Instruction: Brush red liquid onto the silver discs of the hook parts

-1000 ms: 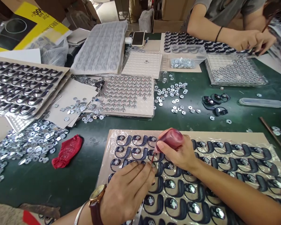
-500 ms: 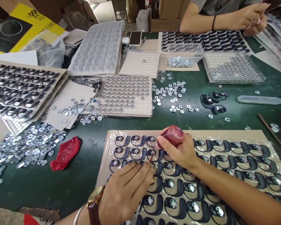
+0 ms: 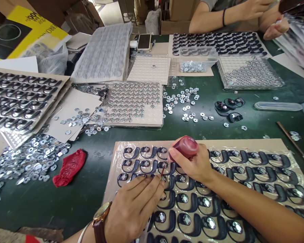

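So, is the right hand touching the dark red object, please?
Touching: in the head view, the right hand grips the dark red object, thumb against its side.

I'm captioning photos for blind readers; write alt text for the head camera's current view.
A person's right hand holds a dark red, rounded tool over rows of dark hook-shaped pieces on cardboard; the left hand, watch at its wrist, rests on them. Loose metal washers and a red cloth lie to the left on a green table.
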The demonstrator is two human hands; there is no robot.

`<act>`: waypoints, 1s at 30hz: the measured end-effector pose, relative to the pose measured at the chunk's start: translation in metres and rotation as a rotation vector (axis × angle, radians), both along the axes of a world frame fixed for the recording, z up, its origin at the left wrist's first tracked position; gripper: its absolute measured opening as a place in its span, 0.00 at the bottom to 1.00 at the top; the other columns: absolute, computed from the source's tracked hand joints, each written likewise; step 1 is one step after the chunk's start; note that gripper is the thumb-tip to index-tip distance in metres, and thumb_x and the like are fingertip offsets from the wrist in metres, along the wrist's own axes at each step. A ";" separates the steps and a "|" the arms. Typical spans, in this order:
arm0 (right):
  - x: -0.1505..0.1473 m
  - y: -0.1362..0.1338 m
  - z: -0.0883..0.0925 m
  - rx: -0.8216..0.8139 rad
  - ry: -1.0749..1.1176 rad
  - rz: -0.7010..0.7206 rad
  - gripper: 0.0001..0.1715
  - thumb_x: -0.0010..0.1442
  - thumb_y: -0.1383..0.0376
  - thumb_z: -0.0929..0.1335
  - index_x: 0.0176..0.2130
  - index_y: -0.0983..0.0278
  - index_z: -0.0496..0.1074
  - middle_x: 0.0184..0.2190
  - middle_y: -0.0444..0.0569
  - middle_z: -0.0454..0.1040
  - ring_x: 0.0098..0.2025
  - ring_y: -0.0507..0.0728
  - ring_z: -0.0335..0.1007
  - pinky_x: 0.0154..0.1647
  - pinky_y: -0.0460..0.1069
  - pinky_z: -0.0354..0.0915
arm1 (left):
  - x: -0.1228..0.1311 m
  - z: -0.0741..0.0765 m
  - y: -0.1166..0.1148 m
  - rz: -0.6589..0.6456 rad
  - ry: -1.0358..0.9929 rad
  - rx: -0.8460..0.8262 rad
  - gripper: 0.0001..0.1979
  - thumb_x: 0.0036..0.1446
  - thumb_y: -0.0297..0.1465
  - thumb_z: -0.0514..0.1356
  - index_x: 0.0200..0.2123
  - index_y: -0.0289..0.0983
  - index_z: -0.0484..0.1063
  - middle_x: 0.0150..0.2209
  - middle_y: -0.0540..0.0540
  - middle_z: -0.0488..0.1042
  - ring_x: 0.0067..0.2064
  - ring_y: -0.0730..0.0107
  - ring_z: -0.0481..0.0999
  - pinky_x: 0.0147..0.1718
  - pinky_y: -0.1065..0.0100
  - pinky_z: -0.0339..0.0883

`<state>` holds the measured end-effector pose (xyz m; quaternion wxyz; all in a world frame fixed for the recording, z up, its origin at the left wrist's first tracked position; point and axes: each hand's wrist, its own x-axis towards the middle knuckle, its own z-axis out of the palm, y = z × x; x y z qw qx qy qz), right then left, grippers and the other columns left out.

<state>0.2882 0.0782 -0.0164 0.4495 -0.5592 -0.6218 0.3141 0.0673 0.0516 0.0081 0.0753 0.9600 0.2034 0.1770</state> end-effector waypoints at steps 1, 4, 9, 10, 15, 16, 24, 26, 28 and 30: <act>0.000 0.000 0.001 0.002 -0.003 0.001 0.10 0.57 0.60 0.68 0.27 0.63 0.73 0.20 0.44 0.74 0.23 0.52 0.71 0.26 0.46 0.69 | 0.000 0.000 0.000 -0.006 0.002 -0.006 0.18 0.58 0.20 0.48 0.51 0.27 0.68 0.51 0.39 0.72 0.52 0.60 0.71 0.48 0.60 0.71; 0.001 0.001 0.003 0.006 -0.004 -0.003 0.11 0.57 0.60 0.68 0.26 0.63 0.73 0.19 0.44 0.73 0.22 0.52 0.71 0.26 0.46 0.69 | -0.002 -0.001 0.001 -0.021 0.009 -0.020 0.19 0.57 0.19 0.49 0.51 0.27 0.67 0.52 0.39 0.70 0.54 0.59 0.70 0.48 0.59 0.71; 0.001 0.000 0.001 -0.003 0.003 -0.016 0.11 0.57 0.59 0.68 0.28 0.63 0.73 0.20 0.44 0.74 0.23 0.53 0.71 0.26 0.47 0.68 | -0.002 0.000 0.002 -0.029 0.010 -0.048 0.18 0.58 0.20 0.48 0.51 0.27 0.67 0.53 0.39 0.70 0.55 0.60 0.68 0.49 0.59 0.70; 0.001 0.000 0.000 -0.005 0.002 -0.014 0.11 0.57 0.59 0.68 0.28 0.63 0.73 0.20 0.44 0.74 0.23 0.53 0.71 0.26 0.47 0.68 | -0.002 0.000 0.002 -0.031 0.003 -0.051 0.18 0.59 0.20 0.48 0.51 0.27 0.67 0.53 0.39 0.70 0.55 0.60 0.68 0.48 0.60 0.70; 0.002 0.000 0.000 -0.017 -0.009 -0.008 0.11 0.57 0.60 0.68 0.27 0.63 0.72 0.20 0.45 0.74 0.23 0.53 0.71 0.27 0.47 0.69 | -0.002 0.001 0.004 -0.006 -0.019 -0.087 0.18 0.60 0.21 0.46 0.51 0.28 0.67 0.52 0.39 0.70 0.54 0.61 0.69 0.47 0.61 0.71; 0.002 0.000 0.001 -0.022 -0.012 -0.008 0.11 0.57 0.60 0.68 0.26 0.63 0.72 0.19 0.45 0.73 0.23 0.53 0.71 0.27 0.47 0.68 | -0.002 0.001 0.004 -0.003 -0.016 -0.096 0.18 0.60 0.21 0.46 0.51 0.27 0.67 0.52 0.39 0.70 0.54 0.61 0.70 0.46 0.61 0.71; 0.003 -0.002 0.000 -0.075 0.035 0.026 0.12 0.58 0.60 0.67 0.26 0.64 0.71 0.19 0.44 0.72 0.23 0.53 0.69 0.28 0.47 0.67 | -0.006 -0.007 0.004 0.029 -0.096 -0.209 0.20 0.56 0.19 0.52 0.53 0.29 0.65 0.52 0.39 0.71 0.54 0.61 0.70 0.49 0.60 0.70; 0.004 -0.003 -0.002 -0.099 0.049 0.041 0.12 0.58 0.60 0.67 0.27 0.64 0.71 0.19 0.44 0.72 0.23 0.53 0.69 0.28 0.47 0.66 | -0.008 -0.009 0.004 0.049 -0.131 -0.256 0.21 0.55 0.18 0.54 0.53 0.30 0.65 0.51 0.39 0.71 0.53 0.62 0.70 0.49 0.60 0.70; 0.004 -0.003 -0.002 -0.116 0.054 0.057 0.13 0.58 0.59 0.67 0.27 0.64 0.71 0.19 0.45 0.71 0.23 0.52 0.68 0.28 0.48 0.65 | -0.009 -0.009 0.006 0.055 -0.160 -0.295 0.21 0.54 0.18 0.55 0.52 0.30 0.66 0.49 0.39 0.73 0.52 0.62 0.72 0.47 0.61 0.71; 0.003 -0.003 -0.001 -0.122 0.061 0.073 0.13 0.58 0.59 0.67 0.26 0.64 0.70 0.19 0.44 0.72 0.23 0.52 0.68 0.27 0.47 0.65 | -0.008 -0.007 0.009 0.062 -0.180 -0.324 0.21 0.53 0.18 0.56 0.51 0.31 0.67 0.48 0.40 0.74 0.50 0.62 0.73 0.46 0.63 0.72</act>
